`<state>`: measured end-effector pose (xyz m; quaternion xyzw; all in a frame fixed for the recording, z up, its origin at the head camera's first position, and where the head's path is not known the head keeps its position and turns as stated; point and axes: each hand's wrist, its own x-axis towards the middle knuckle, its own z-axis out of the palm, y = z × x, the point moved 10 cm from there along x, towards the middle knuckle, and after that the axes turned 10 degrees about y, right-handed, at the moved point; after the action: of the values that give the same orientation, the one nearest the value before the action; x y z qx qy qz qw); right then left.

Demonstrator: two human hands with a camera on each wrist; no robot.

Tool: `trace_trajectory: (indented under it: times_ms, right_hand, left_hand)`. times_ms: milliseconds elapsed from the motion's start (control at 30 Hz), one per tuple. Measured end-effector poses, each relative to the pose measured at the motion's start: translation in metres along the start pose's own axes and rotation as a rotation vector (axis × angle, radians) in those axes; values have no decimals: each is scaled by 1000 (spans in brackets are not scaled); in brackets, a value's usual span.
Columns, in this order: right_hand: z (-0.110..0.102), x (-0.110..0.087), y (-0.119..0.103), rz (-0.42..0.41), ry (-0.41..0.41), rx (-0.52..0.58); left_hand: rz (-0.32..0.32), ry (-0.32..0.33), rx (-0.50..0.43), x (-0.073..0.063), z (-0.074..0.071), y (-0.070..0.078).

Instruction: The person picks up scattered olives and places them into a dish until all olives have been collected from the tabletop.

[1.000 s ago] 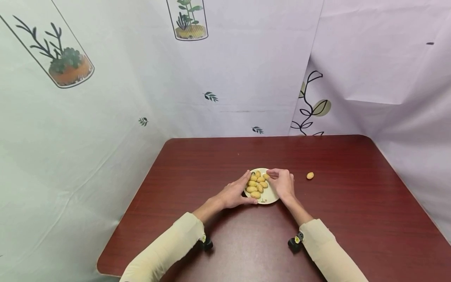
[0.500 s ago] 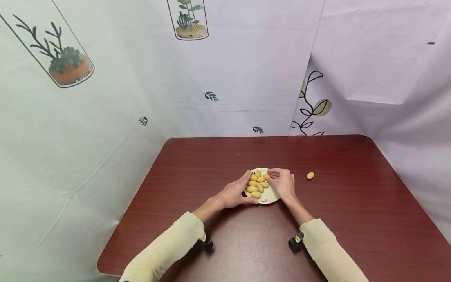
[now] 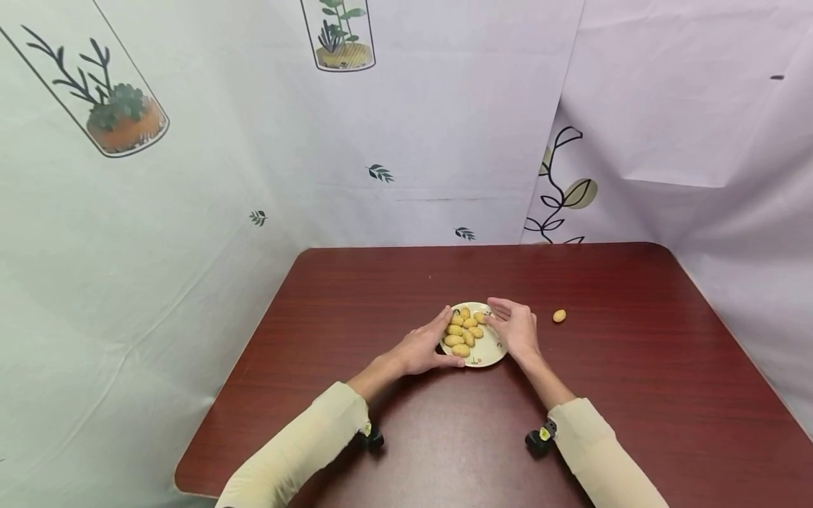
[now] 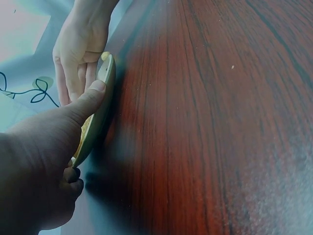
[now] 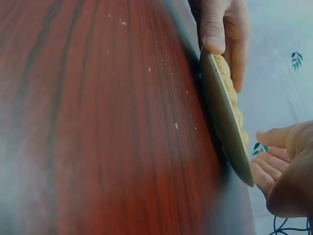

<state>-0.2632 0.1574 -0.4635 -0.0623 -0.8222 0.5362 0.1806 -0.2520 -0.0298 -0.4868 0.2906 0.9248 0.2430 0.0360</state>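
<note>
A small cream plate [image 3: 489,349] with printed motifs lies on the table, bearing several yellowish oval pieces [image 3: 454,340] with a bumpy surface, clustered on its left half. My left hand [image 3: 420,349] holds the plate's left side, thumb on the near rim and fingers around the far left edge. In the left wrist view that thumb lies on the rim of the plate [image 4: 101,117]. Over the plate's right edge is my right hand [image 3: 517,330], fingers parted and holding nothing, fingertips close to the topmost right piece [image 3: 479,318].
One more yellow oval piece [image 3: 559,316] lies on the dark red table [image 3: 394,282], right of the plate. Pale printed cloth [image 3: 432,141] hangs behind and beside the table. Black wrist cameras [image 3: 538,443] hang below both cuffs.
My right hand has drawn slightly right and its fingers have spread, letting go of the oval piece at the plate's upper right. The left hand and plate stay in place.
</note>
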Motion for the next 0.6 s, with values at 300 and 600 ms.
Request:
trace_trajectory:
  times_ms: [300, 600]
  right_hand:
    - [-21, 2, 2, -30, 9, 1]
    - [-57, 8, 13, -69, 66, -30]
  left_hand:
    - [-10, -1, -3, 0, 0, 0]
    - [-3, 3, -2, 1, 0, 1]
